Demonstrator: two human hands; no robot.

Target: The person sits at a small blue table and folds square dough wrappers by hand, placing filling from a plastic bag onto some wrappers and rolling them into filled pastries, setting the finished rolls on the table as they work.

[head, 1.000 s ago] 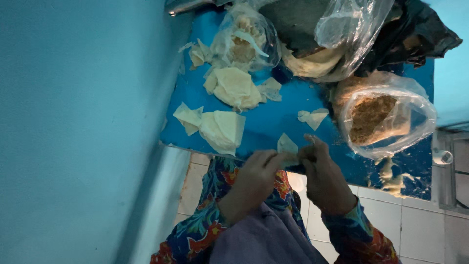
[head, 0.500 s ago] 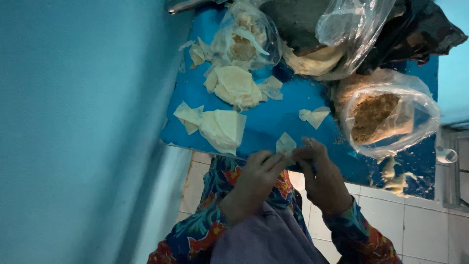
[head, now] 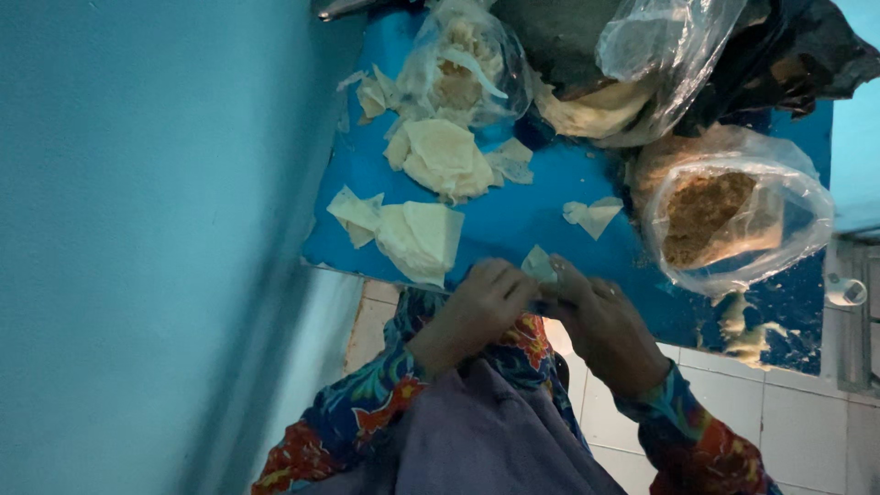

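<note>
Pastry wrapper (head: pixel 539 266), a small pale folded sheet, sits between both hands at the near edge of the blue bench (head: pixel 532 215). Left hand (head: pixel 472 312) grips its left side, the fingers (head: pixel 510 280) curled narrow and pinching the sheet. Right hand (head: pixel 600 321) meets it from the other side, its fingers (head: pixel 566 275) likewise closed on the wrapper; the two hands touch at the fingertips. Both wrists emerge from sleeves with a bright floral print in blue, red and orange.

Farther along the bench, to the left of the hands, lies a stack of folded wrappers (head: pixel 420 236), with a second heap (head: pixel 445 158) beyond it. A single loose scrap of wrapper (head: pixel 592 215) lies apart, just past the right hand. To the right stands an open clear bag of brown crumbly filling (head: pixel 710 215). At the far end, another clear bag (head: pixel 463 69) holds pale and brown material, and beside it a further clear plastic bag (head: pixel 655 41) rests against dark cloth. A blue wall (head: pixel 147 229) borders the bench on the left; white floor tiles (head: pixel 733 403) show below.
</note>
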